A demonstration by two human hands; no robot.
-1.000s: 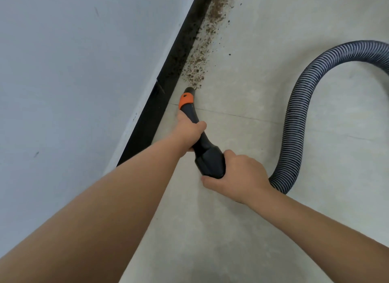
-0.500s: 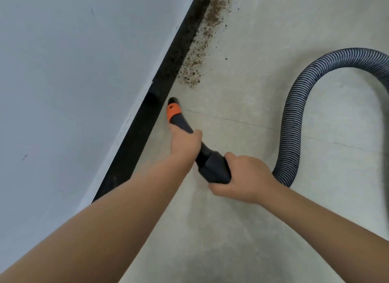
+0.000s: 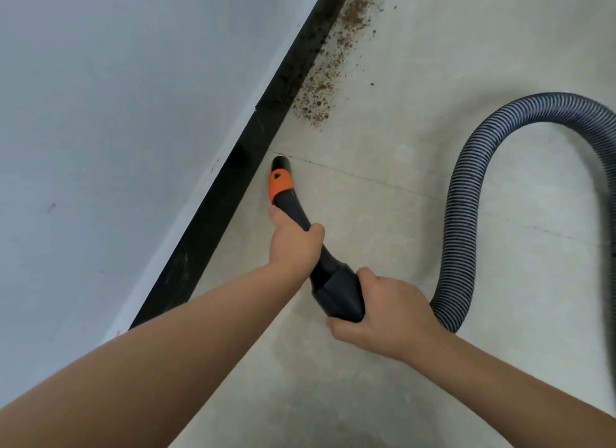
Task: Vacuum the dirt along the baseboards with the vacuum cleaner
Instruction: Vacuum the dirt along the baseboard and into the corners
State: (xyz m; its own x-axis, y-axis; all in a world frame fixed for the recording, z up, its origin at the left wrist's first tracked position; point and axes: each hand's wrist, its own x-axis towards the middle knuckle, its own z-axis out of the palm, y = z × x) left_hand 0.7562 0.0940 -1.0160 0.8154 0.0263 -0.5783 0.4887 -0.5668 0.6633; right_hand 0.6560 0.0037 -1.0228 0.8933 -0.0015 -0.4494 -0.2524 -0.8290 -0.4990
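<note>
Right now the dirt [image 3: 328, 77] lies farther along the black baseboard [image 3: 240, 177], beyond and slightly right of the nozzle [image 3: 282, 177] tip, which sits just beside the baseboard with bare floor between it and the nearest crumbs. The nozzle's long axis runs near-right to far-left, roughly along the wall. The left hand [image 3: 295, 244] is nearer the tip, fingers wrapped around the narrow neck, arm reaching far forward. The right hand [image 3: 388, 317] grasps the wide rear collar where the ribbed hose [image 3: 463, 214] joins.
</note>
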